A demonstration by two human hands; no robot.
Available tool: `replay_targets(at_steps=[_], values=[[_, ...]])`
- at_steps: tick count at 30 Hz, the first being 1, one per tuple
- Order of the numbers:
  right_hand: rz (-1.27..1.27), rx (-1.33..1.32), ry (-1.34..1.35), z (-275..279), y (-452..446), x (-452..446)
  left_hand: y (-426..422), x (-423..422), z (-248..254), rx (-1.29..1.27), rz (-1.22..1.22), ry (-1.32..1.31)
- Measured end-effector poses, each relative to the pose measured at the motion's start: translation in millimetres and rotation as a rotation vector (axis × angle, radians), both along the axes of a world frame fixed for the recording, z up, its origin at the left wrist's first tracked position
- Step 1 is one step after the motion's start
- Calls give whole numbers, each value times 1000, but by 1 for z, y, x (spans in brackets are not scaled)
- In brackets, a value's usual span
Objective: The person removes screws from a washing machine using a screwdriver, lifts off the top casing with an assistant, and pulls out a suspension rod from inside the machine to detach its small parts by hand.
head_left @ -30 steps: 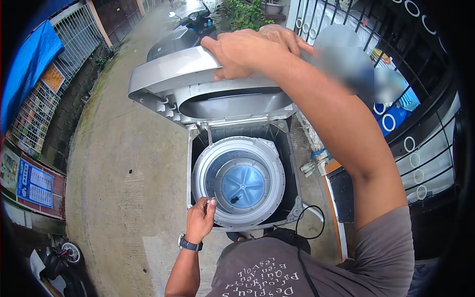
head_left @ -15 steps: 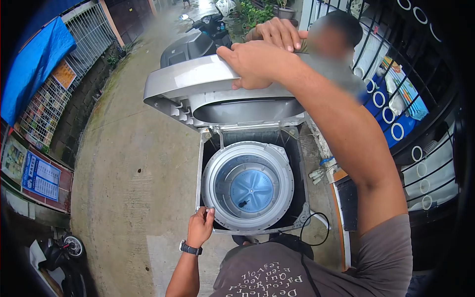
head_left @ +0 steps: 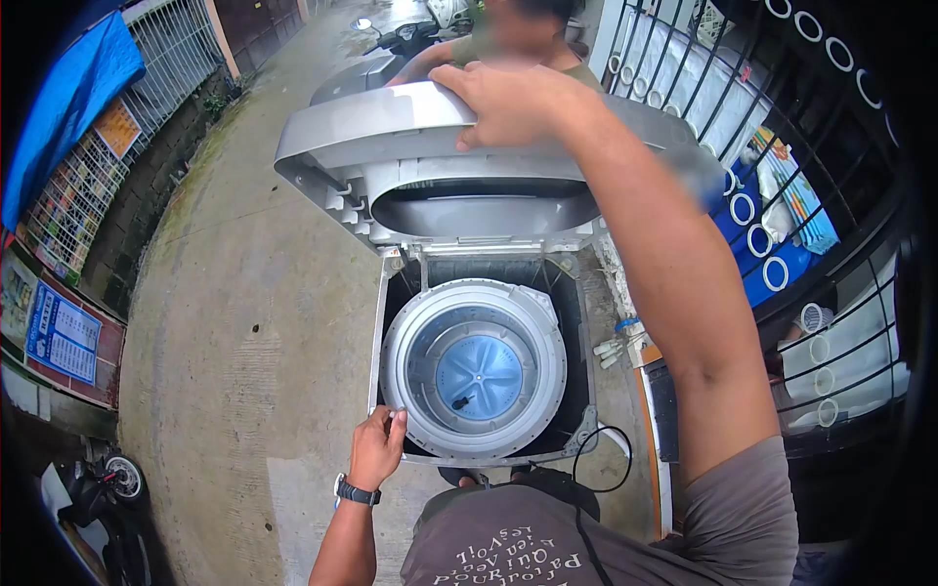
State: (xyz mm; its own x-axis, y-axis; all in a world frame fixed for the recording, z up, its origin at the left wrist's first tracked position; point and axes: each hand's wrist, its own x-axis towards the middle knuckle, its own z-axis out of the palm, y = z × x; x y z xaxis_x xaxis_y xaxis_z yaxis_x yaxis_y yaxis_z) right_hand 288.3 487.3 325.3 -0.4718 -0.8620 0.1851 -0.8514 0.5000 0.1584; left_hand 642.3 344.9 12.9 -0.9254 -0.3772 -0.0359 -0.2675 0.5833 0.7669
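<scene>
A top-load washing machine stands in front of me with its grey top cover (head_left: 376, 132) tipped up and back. My right hand (head_left: 513, 103) is closed over the cover's upper edge, thumb on the near side. My left hand (head_left: 377, 447), with a watch on the wrist, is closed at the front left corner of the machine's cabinet (head_left: 377, 342). Inside the open cabinet sits the round wash tub (head_left: 401, 366). At its bottom is a blue pulsator (head_left: 498, 366) with a small dark object (head_left: 460, 402) on it.
Another person (head_left: 562, 49) stands behind the raised cover, one arm reaching toward it. A motorcycle (head_left: 410, 39) is parked beyond. Black window bars (head_left: 782, 186) line the right side. A black cord (head_left: 625, 459) loops by the cabinet's front right corner. A second motorcycle (head_left: 122, 479) is at lower left.
The other person has moved left and closer behind the cover, and their hand has left the spot beside mine. My hands keep their places; the view has shifted slightly.
</scene>
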Motion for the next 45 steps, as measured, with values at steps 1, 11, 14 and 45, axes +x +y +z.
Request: replay_targets(at_steps=[1,11,14,45], values=[[0,-17,-33,0,1,1,1,2,-3,-3,-3,0],[-81,0,-105,5,2,13,11,8,-6,-10,-83,-34],[-66,-15,-79,5,6,20,21,8,8,3,-143,-103],[-95,-22,-85,3,8,37,34,-34,7,6,-345,-146]])
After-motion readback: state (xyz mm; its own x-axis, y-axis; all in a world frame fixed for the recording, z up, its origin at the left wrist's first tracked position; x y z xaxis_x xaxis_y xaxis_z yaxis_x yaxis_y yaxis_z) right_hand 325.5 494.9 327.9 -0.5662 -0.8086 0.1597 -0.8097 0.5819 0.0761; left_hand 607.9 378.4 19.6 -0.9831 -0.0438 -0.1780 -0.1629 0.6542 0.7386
